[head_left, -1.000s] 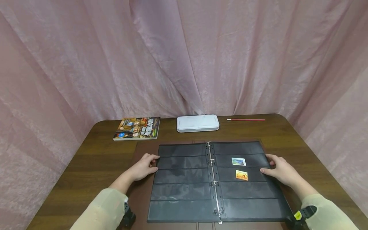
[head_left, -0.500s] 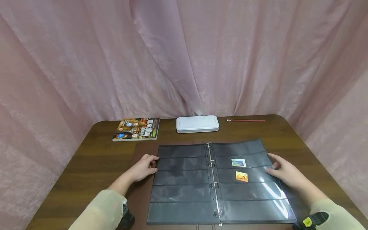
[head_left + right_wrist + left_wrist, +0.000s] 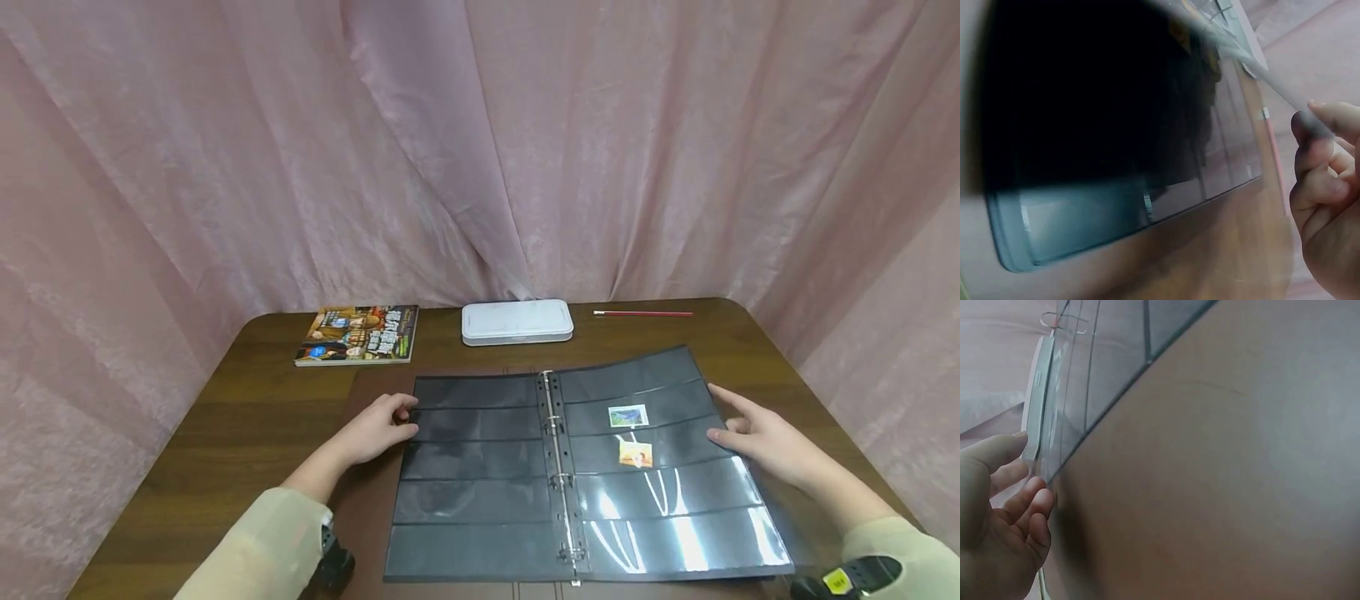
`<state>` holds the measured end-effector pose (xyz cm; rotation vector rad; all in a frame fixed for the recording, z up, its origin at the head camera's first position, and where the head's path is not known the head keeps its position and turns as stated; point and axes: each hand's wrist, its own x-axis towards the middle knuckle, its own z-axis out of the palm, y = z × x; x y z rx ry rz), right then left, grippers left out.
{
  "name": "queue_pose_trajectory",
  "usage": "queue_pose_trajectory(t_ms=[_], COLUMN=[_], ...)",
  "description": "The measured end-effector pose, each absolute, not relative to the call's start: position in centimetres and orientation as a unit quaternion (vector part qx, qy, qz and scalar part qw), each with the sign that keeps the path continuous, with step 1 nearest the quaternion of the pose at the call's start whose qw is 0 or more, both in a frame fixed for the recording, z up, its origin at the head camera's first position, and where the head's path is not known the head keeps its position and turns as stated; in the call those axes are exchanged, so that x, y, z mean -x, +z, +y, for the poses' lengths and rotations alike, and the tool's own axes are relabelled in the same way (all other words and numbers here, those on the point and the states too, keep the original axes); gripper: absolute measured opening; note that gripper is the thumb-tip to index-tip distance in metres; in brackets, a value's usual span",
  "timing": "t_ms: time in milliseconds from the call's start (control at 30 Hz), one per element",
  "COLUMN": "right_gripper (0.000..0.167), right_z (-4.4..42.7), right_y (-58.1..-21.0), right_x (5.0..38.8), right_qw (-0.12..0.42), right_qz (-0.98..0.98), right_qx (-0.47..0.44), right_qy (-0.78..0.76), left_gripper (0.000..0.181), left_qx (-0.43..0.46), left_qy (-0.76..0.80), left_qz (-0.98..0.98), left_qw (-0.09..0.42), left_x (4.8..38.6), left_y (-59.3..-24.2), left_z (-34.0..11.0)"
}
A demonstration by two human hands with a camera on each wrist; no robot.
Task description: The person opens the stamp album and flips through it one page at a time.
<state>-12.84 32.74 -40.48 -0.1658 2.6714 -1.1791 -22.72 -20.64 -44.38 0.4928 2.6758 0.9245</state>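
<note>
A ring binder (image 3: 555, 467) lies open, with black pocket pages on either side of its metal rings. The right hand (image 3: 772, 437) pinches the outer edge of the right page (image 3: 667, 492), which is lifted and bends upward. Two stamps sit in that page: a blue-green one (image 3: 628, 416) and, below it, an orange one (image 3: 636, 454). In the right wrist view, the page edge runs between thumb and fingers of the right hand (image 3: 1329, 181). Beside the left page (image 3: 472, 475) rests the left hand (image 3: 375, 429), fingers loosely bent at its edge; the left wrist view shows thumb and fingers apart.
Under the pages lies the brown binder cover (image 3: 367, 500) on a wooden table (image 3: 225, 442). Along the back are a comic-style book (image 3: 356, 335), a white case (image 3: 517, 322) and a red pencil (image 3: 645, 314). Pink curtains (image 3: 480, 150) hang behind.
The right hand has moved right and raised the right page's outer edge, and glare now crosses its lower pockets. The left hand has shifted slightly, staying at the left page's edge.
</note>
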Motion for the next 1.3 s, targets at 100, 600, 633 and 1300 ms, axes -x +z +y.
queue_pose_trajectory(t_ms=[100, 600, 633, 1300], right_gripper=[0.076, 0.074, 0.074, 0.072], right_z=[32.8, 32.2, 32.1, 30.7], right_y=[-39.7, -35.8, -35.7, -33.0], right_x=[12.9, 13.6, 13.6, 14.5], right_qw=[0.112, 0.115, 0.116, 0.098], right_qz=[0.901, 0.896, 0.895, 0.867], right_qx=[0.061, 0.079, 0.08, 0.105], right_qy=[-0.415, -0.421, -0.423, -0.478], left_gripper=[0.045, 0.049, 0.049, 0.057], left_qx=[-0.174, -0.195, -0.194, -0.188], left_qy=[0.316, 0.329, 0.329, 0.34], left_qz=[0.923, 0.915, 0.915, 0.909], left_qw=[0.132, 0.129, 0.13, 0.148], left_x=[22.9, 24.1, 24.1, 24.5], left_y=[-44.0, -41.7, -41.6, -39.2], left_z=[-20.4, -19.5, -19.5, -18.7])
